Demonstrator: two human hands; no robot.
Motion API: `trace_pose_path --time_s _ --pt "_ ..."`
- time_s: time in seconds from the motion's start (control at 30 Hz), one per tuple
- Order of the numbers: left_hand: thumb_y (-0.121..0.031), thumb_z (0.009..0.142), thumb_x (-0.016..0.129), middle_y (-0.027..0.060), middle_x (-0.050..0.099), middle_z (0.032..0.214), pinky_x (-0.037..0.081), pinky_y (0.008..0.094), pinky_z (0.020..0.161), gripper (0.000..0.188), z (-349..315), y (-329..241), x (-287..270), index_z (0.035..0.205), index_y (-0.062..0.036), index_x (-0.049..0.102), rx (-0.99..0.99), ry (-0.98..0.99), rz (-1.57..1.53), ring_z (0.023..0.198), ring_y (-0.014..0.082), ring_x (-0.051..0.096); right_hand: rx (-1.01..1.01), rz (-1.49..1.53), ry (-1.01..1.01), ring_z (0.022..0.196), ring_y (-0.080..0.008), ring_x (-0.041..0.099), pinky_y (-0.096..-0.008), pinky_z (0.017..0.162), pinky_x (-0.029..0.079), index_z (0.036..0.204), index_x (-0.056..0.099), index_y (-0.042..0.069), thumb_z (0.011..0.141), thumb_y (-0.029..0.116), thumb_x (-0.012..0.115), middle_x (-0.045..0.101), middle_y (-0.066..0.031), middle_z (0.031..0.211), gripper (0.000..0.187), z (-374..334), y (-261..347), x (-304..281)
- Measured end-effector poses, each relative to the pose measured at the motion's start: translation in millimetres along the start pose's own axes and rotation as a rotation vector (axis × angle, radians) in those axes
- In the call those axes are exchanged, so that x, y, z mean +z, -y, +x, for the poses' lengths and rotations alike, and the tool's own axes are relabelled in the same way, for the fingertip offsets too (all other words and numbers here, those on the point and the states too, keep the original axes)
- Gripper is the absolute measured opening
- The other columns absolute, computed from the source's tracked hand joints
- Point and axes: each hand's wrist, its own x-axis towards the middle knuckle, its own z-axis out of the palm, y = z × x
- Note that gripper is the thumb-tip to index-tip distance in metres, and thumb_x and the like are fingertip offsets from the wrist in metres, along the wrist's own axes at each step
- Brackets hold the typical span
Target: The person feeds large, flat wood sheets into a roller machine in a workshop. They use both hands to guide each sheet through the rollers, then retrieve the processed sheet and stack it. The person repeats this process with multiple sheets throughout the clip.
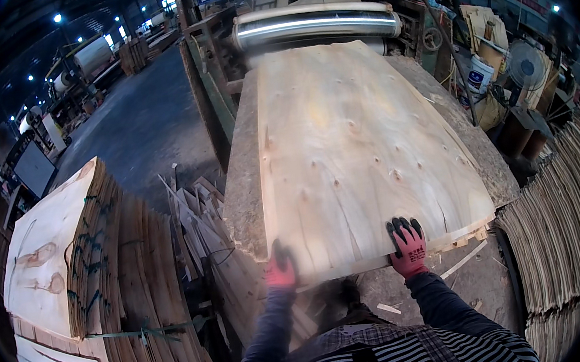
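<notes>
A large pale wood veneer sheet (364, 145) with knots and fine dark splits lies on a rough worktable (242, 179), its far end reaching up to a shiny metal roller (316, 28). My left hand (281, 267), in a pink glove with dark fingertips, is at the near left corner of the sheet, slightly blurred. Further right along the same edge, my right hand (408, 248), gloved alike, has its fingers over the top of the sheet and its palm at the edge. Both thumbs are mostly hidden.
Tied veneer stacks (50, 255) stand at left, beside loose scrap strips (201, 211). Another tall veneer stack (555, 217) rises close on the right. A fan (525, 68) and a white bucket (480, 75) are beyond the table. Wood scraps (464, 259) lie on the floor near me.
</notes>
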Motion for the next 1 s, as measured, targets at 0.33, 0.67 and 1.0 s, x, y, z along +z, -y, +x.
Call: trace_pose_path --time_s 0.33,0.67,1.0 --pt "-0.014 0.076 0.055 0.0167 0.054 0.107 0.043 0.0349 0.082 0.044 -3 1 1 0.118 -0.0081 0.046 -0.021 -0.015 0.002 0.096 0.0304 0.053 0.061 0.041 0.112 0.105 -0.0359 0.041 -0.0456 0.092 0.032 0.103 0.054 0.006 0.058 0.016 0.063 0.049 -0.0162 0.109 0.046 2 1 -5" --pt "-0.012 0.076 0.054 0.0180 0.056 0.103 0.043 0.0357 0.079 0.042 0 -15 -1 0.116 -0.0075 0.047 -0.032 -0.065 -0.021 0.093 0.0315 0.055 -0.080 0.130 0.469 0.113 -0.0352 0.036 -0.0462 0.099 0.021 0.118 0.043 0.006 0.071 0.027 0.058 0.042 -0.0189 0.117 0.053 40 32 -64" --pt "-0.012 0.083 0.044 0.0154 0.054 0.109 0.042 0.0299 0.083 0.033 3 -26 14 0.115 -0.0035 0.048 -0.131 -0.041 0.243 0.097 0.0251 0.055 -0.582 0.577 0.607 0.116 -0.0285 0.034 -0.0445 0.098 0.022 0.119 0.040 0.001 0.083 0.032 0.045 0.041 -0.0167 0.121 0.047 101 66 -19"
